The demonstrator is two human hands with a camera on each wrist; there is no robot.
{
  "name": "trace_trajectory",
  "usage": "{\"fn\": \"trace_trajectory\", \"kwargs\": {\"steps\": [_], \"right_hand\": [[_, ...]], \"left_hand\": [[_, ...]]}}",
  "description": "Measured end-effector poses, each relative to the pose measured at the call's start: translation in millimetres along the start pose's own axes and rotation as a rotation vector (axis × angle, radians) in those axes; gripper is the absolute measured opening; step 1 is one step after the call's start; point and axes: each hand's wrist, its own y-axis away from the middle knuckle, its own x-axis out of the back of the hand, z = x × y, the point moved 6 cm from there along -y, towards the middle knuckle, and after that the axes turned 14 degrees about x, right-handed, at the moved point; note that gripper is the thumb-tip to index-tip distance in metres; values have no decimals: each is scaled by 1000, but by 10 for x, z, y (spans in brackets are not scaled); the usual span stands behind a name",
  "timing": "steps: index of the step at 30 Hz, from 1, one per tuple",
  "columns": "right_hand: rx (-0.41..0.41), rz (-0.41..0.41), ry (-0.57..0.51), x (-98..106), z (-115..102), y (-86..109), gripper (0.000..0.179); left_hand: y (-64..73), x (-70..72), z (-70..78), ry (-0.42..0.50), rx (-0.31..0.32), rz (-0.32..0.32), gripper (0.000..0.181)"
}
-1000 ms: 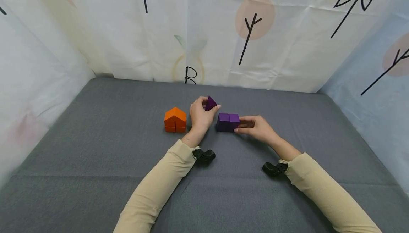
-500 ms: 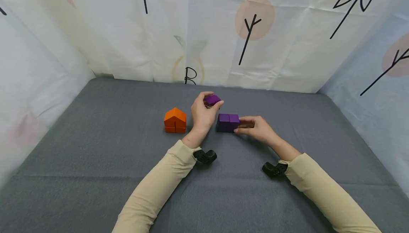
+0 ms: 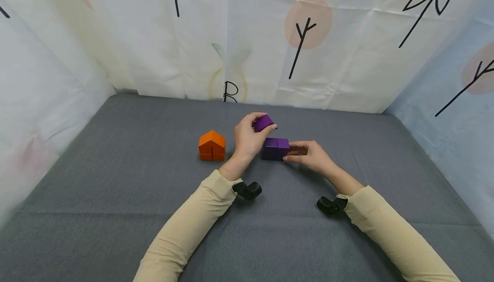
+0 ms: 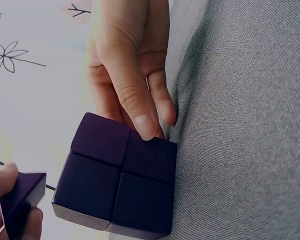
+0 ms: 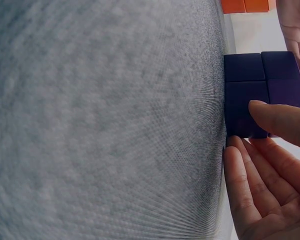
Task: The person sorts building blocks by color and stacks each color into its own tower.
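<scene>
Four-square purple cubes (image 3: 275, 150) stand stacked two wide and two high on the grey cloth; the left wrist view shows the seams between the cubes (image 4: 115, 175). Thumb and fingers of my left hand (image 3: 247, 139) pinch a purple triangular block (image 3: 263, 122), raised just behind and above the stack, apart from it in the left wrist view. At the stack's right side, my right hand (image 3: 310, 156) grips it low. In the right wrist view the thumb lies across the front face of the cubes (image 5: 246, 107), with the fingers against their side.
Left of my left hand stands a small orange block house (image 3: 212, 146) with a peaked top. Grey cloth (image 3: 135, 179) covers the table. A white printed curtain (image 3: 258, 37) hangs behind the back edge and along both sides.
My left hand has moved right and turned the triangular block, so a broader purple face shows upward, nearer the stack. My right hand and the cubes have stayed in place.
</scene>
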Motion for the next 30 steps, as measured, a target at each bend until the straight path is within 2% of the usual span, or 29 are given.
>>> {"fn": "trace_trajectory", "kwargs": {"steps": [5,11,16,23,30], "right_hand": [[3,-5,3,1,-6,0,46],[12,-8,-6,-1,-12,-1,45],[17,-8,-2,-6,-13,3,45],[9,-18,-2,-11,-16,16,45],[9,-15,-2,-7,-9,16,45]], "left_hand": [[8,-42,4,8,-29,-87,39],[8,-65,-15,-18,-28,-165,38],[10,-86,-36,-58,-11,-215,38],[11,-126,-78,-40,34,-265,39],[15,-164,-97,-35,26,-308,39]]}}
